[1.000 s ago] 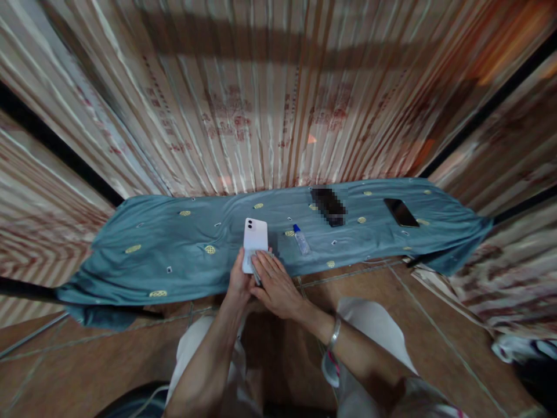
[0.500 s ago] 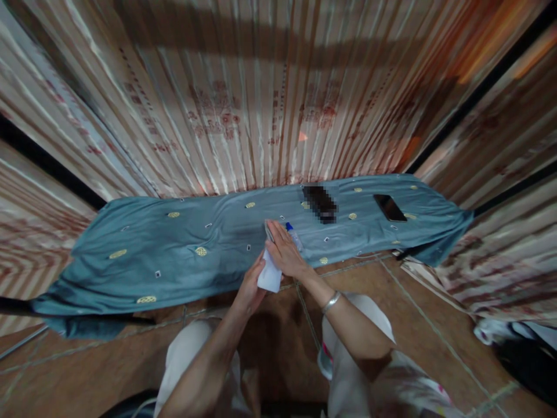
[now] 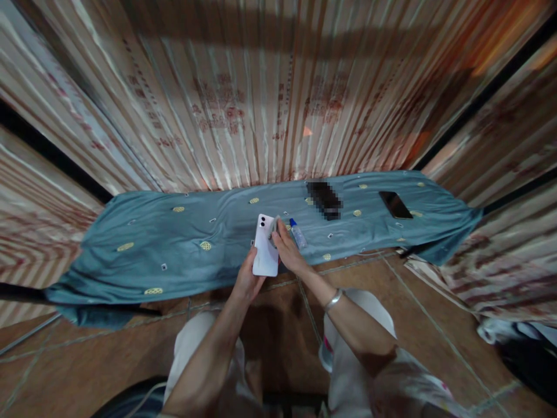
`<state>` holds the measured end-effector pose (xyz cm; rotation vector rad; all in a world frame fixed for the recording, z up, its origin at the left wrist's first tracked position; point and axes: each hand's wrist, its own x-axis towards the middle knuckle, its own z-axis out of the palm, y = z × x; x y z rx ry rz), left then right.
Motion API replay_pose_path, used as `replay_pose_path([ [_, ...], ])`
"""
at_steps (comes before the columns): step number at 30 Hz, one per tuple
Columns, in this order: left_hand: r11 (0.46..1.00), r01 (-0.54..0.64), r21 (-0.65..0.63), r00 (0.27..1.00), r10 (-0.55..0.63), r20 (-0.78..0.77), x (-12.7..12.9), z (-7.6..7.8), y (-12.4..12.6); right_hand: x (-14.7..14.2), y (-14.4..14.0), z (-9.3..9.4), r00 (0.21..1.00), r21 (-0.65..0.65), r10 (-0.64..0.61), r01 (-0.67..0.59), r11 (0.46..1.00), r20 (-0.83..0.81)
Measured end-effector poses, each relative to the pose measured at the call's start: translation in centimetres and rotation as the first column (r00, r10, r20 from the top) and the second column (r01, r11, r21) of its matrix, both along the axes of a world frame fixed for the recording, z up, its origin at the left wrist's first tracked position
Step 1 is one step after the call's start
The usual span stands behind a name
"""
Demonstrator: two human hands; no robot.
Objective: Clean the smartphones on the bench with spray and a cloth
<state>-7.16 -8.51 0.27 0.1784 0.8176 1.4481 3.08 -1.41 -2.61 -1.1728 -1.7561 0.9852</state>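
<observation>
My left hand (image 3: pixel 247 277) is closed around the lower left side of a pale lilac phone (image 3: pixel 265 255), whose back with the camera lenses faces up. My right hand (image 3: pixel 286 248) is at the phone's right edge, its fingers pressed on a small grey cloth (image 3: pixel 275 224) that touches the phone's back. Much of the cloth is hidden under the fingers. Just right of that hand, a small clear bottle with a blue cap (image 3: pixel 298 234) lies on the teal cloth cover (image 3: pixel 226 232).
A dark blurred-out object (image 3: pixel 325 200) rests farther back on the covered surface. To its right lies a black phone (image 3: pixel 395 205). Behind hangs a striped curtain (image 3: pixel 243 104). Black poles (image 3: pixel 474 98) slant at both sides. Below is a brown tiled floor (image 3: pixel 418 325).
My right hand has slid off the middle of the phone to its right edge, uncovering the camera lenses. The bottle now shows in full.
</observation>
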Motion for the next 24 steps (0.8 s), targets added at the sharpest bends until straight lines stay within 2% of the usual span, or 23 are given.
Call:
replay_pose_path([
  [6, 0.996, -0.081, 0.028, 0.997, 0.081, 0.001, -0.7, -0.3, 0.8, -1.0, -2.2, -0.2, 0.997, -0.048, 0.049, -0.046, 0.998, 0.06],
  [13, 0.987, -0.161, 0.007, 0.987, 0.161, -0.024, -2.0, -0.7, 1.4, -1.0, -5.8, -0.9, 0.98, 0.005, 0.156, -0.158, 0.987, 0.123],
  [17, 0.993, -0.115, 0.015, 0.993, 0.116, -0.008, -2.7, -0.7, 1.5, -0.5, -7.2, -1.5, 0.96, 0.112, 0.219, -0.241, 0.964, 0.175],
  [20, 0.993, -0.11, 0.044, 0.994, 0.109, 0.019, -2.8, -0.4, 1.4, 0.3, -7.2, -1.0, 0.934, 0.214, 0.24, -0.3, 0.929, 0.266],
  [24, 0.998, -0.066, 0.012, 0.997, 0.066, 0.04, -2.2, -0.2, 1.3, 1.2, -6.4, 0.6, 0.884, 0.319, 0.154, -0.315, 0.894, 0.441],
])
